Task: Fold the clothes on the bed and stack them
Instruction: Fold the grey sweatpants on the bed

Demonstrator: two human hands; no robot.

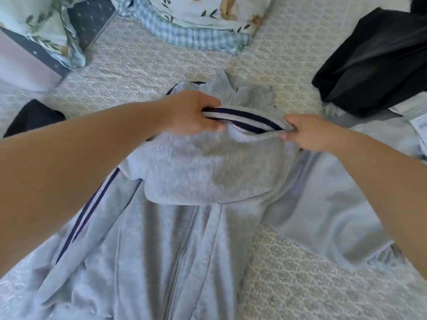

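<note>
Here, item by item. Bed (143, 63): covered in a pale patterned spread, it carries everything in view. No box, basket or other container shows.

Grey zip jacket (184, 239): lies spread at the centre and near part of the bed, zip running down the middle, collar at the far end, dark and white stripes along the left sleeve. One striped section is lifted and folded across the chest area, forming a doubled grey panel.

Left hand (191, 114): fingers curled round the striped edge of the folded section at its left end, thumb underneath, gripping it.

Right hand (307, 132): fingers and thumb pinch the same striped edge at its right end. The strip is stretched taut between the two hands, held just above the jacket's chest.

Black garment (374, 63): heaped at the far right of the bed, well apart from the hands.

Dark garment (32, 116): a small part shows at the left, beyond the left forearm.

Pale grey cloth (369, 197): lies at the right, under the right forearm, touching the jacket; whether it belongs to the jacket cannot be told.

Floral bedding with a checked blue border (196, 31): bunched at the far edge, centre.

Floral pillow (41, 26): far left corner.
</note>
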